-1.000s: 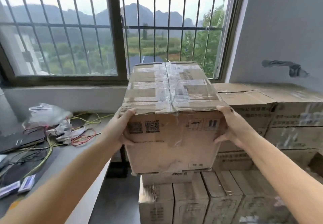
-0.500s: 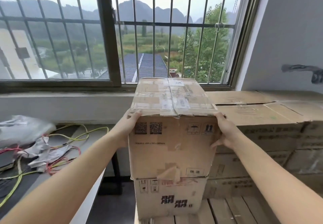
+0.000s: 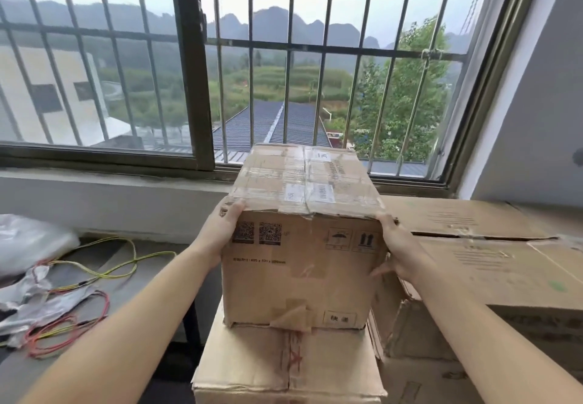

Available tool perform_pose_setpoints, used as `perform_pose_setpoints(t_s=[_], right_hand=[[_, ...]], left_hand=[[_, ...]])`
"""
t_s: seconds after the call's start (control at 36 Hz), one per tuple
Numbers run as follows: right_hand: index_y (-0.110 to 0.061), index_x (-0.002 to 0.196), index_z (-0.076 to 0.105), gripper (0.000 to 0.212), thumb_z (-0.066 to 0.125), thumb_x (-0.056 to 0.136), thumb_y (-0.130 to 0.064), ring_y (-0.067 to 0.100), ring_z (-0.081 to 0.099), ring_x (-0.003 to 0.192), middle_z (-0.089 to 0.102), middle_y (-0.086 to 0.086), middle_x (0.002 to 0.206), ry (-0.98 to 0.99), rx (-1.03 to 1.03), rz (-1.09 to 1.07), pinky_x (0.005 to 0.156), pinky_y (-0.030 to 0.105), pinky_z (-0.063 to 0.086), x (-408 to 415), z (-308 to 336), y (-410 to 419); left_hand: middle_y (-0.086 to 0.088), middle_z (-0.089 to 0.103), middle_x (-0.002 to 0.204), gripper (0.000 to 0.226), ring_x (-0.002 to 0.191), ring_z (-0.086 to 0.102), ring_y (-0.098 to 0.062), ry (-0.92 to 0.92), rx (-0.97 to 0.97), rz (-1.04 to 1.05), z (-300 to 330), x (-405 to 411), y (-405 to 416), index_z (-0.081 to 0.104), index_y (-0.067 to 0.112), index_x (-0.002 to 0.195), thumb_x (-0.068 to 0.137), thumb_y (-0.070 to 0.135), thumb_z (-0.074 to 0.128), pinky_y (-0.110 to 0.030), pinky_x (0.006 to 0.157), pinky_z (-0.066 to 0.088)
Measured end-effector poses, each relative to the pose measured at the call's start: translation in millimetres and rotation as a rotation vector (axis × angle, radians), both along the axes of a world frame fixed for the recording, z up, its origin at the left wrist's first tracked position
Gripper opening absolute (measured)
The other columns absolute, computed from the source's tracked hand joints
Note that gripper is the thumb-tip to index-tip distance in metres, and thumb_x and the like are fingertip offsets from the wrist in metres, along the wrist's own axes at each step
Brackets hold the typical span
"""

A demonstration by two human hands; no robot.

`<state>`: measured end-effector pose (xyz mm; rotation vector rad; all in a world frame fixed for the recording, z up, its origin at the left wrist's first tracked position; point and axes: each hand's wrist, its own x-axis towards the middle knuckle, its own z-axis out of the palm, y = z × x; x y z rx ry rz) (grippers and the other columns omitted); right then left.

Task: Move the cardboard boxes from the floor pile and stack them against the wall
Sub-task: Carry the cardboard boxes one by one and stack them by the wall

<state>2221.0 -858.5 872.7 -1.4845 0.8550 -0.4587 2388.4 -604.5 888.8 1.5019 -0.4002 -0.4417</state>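
1. Far left: clear plastic bag [image 3: 30,239] and loose wires [image 3: 104,265], yellow-green and red, lying on the grey counter [image 3: 151,280] below the barred window [image 3: 189,66].
2. Left hand [image 3: 220,233] pressed against the left side of the cardboard box [image 3: 303,265] near its top edge; thumb on the front face beside the QR codes, other fingers round the side and hidden, so curled or straight cannot tell.
3. Centre: cardboard box upright, taped top, arrows on the front pointing up, resting on a lower box [image 3: 284,369] under the window sill.
4. Right hand [image 3: 400,249] clasping the box's right side, thumb low at the front edge, remaining fingers out of sight behind the corner.
5. Right: stacked boxes [image 3: 492,265] just beside the held box, against the grey wall [image 3: 536,119].
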Motion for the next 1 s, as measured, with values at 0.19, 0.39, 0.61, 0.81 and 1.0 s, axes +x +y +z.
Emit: perform_pose_setpoints(t_s=[0.19, 0.39, 0.61, 0.81, 1.0], right_hand=[[-0.033, 0.129, 0.050, 0.046, 0.046, 0.089, -0.054, 0.036, 0.039, 0.128, 0.045, 0.006, 0.140, -0.010, 0.006, 0.019, 0.051, 0.059, 0.053, -1, -4, -4], [-0.027, 0.136, 0.045, 0.057, 0.047, 0.089, -0.058, 0.032, 0.038, 0.131, 0.044, 0.003, 0.142, 0.002, -0.017, -0.017, 0.056, 0.057, 0.056, -17, 8, 12], [-0.017, 0.148, 0.031, 0.060, 0.047, 0.097, -0.042, 0.023, 0.043, 0.132, 0.044, 0.008, 0.146, 0.024, -0.579, -0.108, 0.107, 0.039, 0.035, -77, 18, 61], [-0.052, 0.128, 0.036, 0.042, 0.053, 0.090, -0.051, -0.019, 0.044, 0.116, 0.045, -0.031, 0.127, -0.094, -0.704, 0.069, 0.088, 0.006, 0.039, -140, -5, 150], [-0.075, 0.124, 0.031, 0.053, 0.055, 0.077, -0.070, -0.014, 0.039, 0.127, 0.043, -0.039, 0.133, -0.036, -0.492, 0.160, 0.097, 0.010, 0.042, -200, -80, 245]], left_hand=[[-0.002, 0.071, 0.106, 0.014, 0.094, 0.067, -0.019, -0.015, -0.043, -0.023, -7, 5, -4, 0.059, 0.039, 0.107, 0.095, 0.039, 0.052, -0.035, 0.068, 0.053], [0.001, 0.069, 0.110, 0.030, 0.099, 0.066, -0.017, -0.063, 0.000, -0.005, -3, -1, 9, 0.058, 0.034, 0.116, 0.091, 0.051, 0.054, -0.036, 0.073, 0.054], [0.002, 0.049, 0.130, 0.058, 0.120, 0.047, -0.009, -0.414, 0.152, -0.053, 2, -24, 69, 0.037, 0.022, 0.144, 0.092, 0.033, 0.061, -0.024, 0.099, 0.034], [0.025, 0.059, 0.122, 0.050, 0.119, 0.049, 0.011, -0.513, 0.217, -0.215, -21, -68, 143, 0.044, 0.056, 0.124, 0.078, 0.042, 0.055, -0.019, 0.100, 0.040], [0.024, 0.064, 0.112, 0.048, 0.109, 0.060, 0.000, -0.388, 0.222, -0.381, -77, -125, 202, 0.049, 0.071, 0.109, 0.087, 0.030, 0.062, -0.009, 0.087, 0.046]])
